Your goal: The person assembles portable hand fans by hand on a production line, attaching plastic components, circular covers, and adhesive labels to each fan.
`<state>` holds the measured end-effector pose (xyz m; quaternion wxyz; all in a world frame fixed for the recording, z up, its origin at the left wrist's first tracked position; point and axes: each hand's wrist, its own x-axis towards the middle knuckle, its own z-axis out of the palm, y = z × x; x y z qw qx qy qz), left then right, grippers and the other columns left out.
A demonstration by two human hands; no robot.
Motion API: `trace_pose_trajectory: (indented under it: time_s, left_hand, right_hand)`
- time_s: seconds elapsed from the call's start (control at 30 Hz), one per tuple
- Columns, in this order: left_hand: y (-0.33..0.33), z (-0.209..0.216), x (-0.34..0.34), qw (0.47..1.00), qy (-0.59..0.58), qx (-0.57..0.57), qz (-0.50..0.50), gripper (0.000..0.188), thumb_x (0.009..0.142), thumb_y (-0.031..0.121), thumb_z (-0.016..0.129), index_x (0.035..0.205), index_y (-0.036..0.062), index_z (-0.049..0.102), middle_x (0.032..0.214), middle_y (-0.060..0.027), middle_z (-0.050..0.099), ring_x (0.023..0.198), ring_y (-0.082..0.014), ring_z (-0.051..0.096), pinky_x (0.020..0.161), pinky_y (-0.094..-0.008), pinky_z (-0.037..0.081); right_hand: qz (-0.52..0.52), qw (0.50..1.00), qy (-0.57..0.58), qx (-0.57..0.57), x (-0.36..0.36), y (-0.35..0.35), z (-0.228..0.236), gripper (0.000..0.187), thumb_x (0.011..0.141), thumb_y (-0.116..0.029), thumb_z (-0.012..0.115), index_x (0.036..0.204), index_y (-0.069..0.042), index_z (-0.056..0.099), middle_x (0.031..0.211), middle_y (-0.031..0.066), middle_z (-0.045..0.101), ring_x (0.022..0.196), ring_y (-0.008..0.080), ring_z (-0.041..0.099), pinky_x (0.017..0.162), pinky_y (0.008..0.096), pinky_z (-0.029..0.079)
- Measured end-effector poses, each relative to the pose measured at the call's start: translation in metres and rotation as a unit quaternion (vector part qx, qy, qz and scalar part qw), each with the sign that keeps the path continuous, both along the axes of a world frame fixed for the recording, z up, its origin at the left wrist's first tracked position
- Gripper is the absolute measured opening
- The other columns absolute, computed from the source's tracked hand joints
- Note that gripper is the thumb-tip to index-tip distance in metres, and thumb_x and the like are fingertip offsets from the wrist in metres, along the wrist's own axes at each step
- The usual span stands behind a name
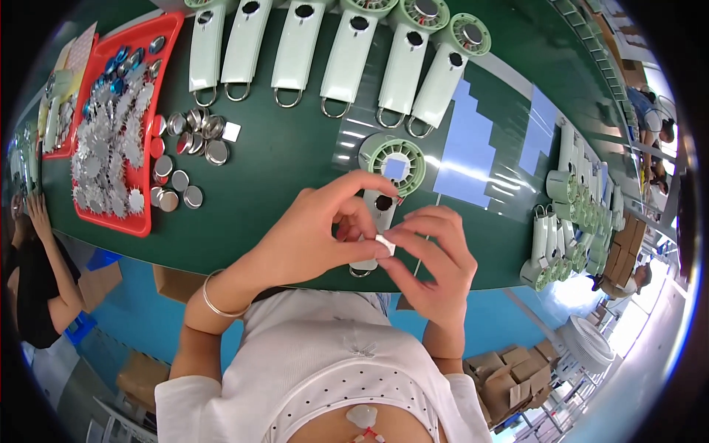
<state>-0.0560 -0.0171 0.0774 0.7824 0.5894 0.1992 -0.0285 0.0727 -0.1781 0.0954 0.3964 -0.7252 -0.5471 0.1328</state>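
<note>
Between my left hand and my right hand is a small white piece, too small to name more exactly. The fingertips of both hands are closed on it. Directly beneath them a pale green handheld fan lies on the green table, its round slotted head pointing away from me. A bluish square shows at the middle of that head. My fingers cover part of the fan's handle, and its metal loop shows near the table edge.
Several similar fans lie in a row along the far side. At left are loose round metal caps, a white square and a red tray of silvery toothed discs. Blue-violet sheets and more fans are at right. Another person sits far left.
</note>
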Motion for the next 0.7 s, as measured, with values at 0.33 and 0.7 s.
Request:
trace_pose_trajectory:
  time_s: [0.33, 0.7]
  left_hand:
    - [0.016, -0.045, 0.025, 0.932, -0.155, 0.287, 0.159, 0.061, 0.072, 0.007, 0.081, 0.129, 0.0069, 0.058, 0.122, -0.0078, 0.062, 0.099, -0.0198, 0.060, 0.081, -0.0295, 0.048]
    - [0.009, -0.064, 0.028, 0.937, -0.179, 0.267, 0.137, 0.062, 0.073, 0.001, 0.077, 0.132, 0.0058, 0.060, 0.134, -0.0111, 0.060, 0.121, -0.0278, 0.059, 0.101, -0.0376, 0.049]
  right_hand:
    - [-0.104, 0.994, 0.022, 0.009, 0.034, 0.027, -0.042, 0.032, 0.065, 0.002, 0.082, 0.097, -0.003, 0.074, 0.109, 0.0095, 0.060, 0.109, 0.0284, 0.059, 0.089, 0.0381, 0.050]
    - [-0.115, 0.992, 0.042, 0.027, 0.035, 0.031, -0.052, 0.032, 0.065, -0.005, 0.085, 0.096, -0.009, 0.078, 0.111, 0.0090, 0.060, 0.111, 0.0293, 0.062, 0.090, 0.0379, 0.051]
